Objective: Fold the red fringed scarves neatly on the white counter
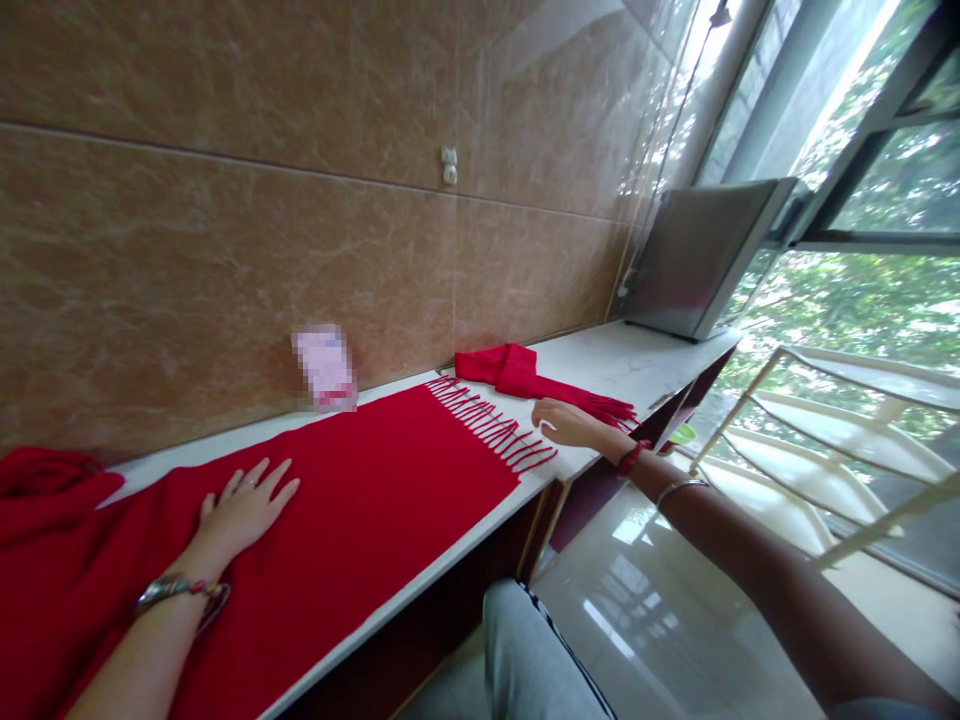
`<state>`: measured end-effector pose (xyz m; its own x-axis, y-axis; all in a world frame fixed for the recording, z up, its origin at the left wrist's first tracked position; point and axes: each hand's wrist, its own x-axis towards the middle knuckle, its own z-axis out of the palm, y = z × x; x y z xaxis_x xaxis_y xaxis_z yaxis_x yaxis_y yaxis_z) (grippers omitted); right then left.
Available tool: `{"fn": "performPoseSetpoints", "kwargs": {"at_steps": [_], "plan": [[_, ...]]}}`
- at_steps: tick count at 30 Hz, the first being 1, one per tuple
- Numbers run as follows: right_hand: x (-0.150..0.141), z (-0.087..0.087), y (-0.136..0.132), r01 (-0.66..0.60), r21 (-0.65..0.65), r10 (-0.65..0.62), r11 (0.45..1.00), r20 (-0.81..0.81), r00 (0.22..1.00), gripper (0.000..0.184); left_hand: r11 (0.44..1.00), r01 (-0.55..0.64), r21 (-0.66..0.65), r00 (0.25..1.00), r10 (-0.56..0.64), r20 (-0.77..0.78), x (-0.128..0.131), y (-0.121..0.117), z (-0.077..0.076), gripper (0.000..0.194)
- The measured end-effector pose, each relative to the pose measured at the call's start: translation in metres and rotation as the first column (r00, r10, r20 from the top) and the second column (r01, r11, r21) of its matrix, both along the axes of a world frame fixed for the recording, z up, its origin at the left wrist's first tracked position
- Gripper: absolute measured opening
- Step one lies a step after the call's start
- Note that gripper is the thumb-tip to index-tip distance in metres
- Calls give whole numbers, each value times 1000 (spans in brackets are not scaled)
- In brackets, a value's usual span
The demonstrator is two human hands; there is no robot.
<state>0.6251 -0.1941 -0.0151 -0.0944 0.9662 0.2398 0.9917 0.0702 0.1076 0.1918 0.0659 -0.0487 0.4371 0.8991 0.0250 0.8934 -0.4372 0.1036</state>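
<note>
A wide red scarf (360, 480) lies spread along the white counter, smooth at its right part and bunched up at the far left. My left hand (244, 507) rests flat on it, palm down with the fingers spread. Dark red tassels of the scarf's fringe (491, 425) fan out over the bare counter at its right end. Just beyond them my right hand (562, 422) is low over the counter, its fingers curled in; whether a strand is between them is hidden. Behind that hand sits a second red scarf (495, 368), folded up, its tasselled end trailing right.
A blurred pink-and-white packet (326, 368) leans on the brown tiled wall. At the white counter's (622, 355) far end stands a grey box-shaped appliance (697, 255) by the windows. A rack with cream shelves (847, 440) occupies the floor at right. My knee is under the counter's front edge.
</note>
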Motion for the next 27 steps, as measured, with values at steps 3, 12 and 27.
{"fn": "performPoseSetpoints", "kwargs": {"at_steps": [3,12,27], "plan": [[-35,5,35,-142,68,146,988,-44,988,20,1000,4,9,1000,-4,-8,-1,3,-3,58],[-45,-16,108,-36,-67,35,997,-3,999,20,999,36,35,999,-35,-23,-5,2,-3,55],[-54,-10,143,59,-10,-59,998,22,998,28,998,24,57,999,-23,-23,-5,6,-9,54]]}}
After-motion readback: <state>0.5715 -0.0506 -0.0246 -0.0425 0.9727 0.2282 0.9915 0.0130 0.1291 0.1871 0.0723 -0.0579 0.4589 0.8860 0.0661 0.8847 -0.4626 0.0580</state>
